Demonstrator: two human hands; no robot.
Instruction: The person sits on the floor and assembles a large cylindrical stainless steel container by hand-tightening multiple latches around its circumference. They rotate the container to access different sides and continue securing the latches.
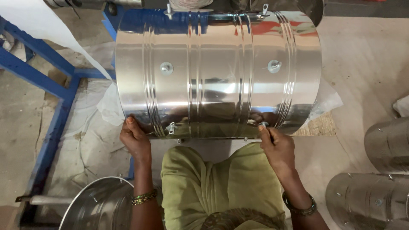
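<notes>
A large shiny steel drum (217, 72) lies on its side in front of me, with ribbed bands and small wing nuts (166, 68) on its wall. My left hand (135, 138) rests flat against the drum's lower left edge, steadying it. My right hand (277, 147) pinches a small wing nut (263, 125) at the drum's lower right rim. Another wing nut (171, 127) sits on the lower edge between my hands. My green-clad lap is just below the drum.
A blue metal frame (55, 115) runs along the left over a concrete floor with plastic sheeting (91, 140). A steel bowl-shaped shell (100, 206) lies at bottom left. More steel drum pieces (375, 191) are stacked at the right.
</notes>
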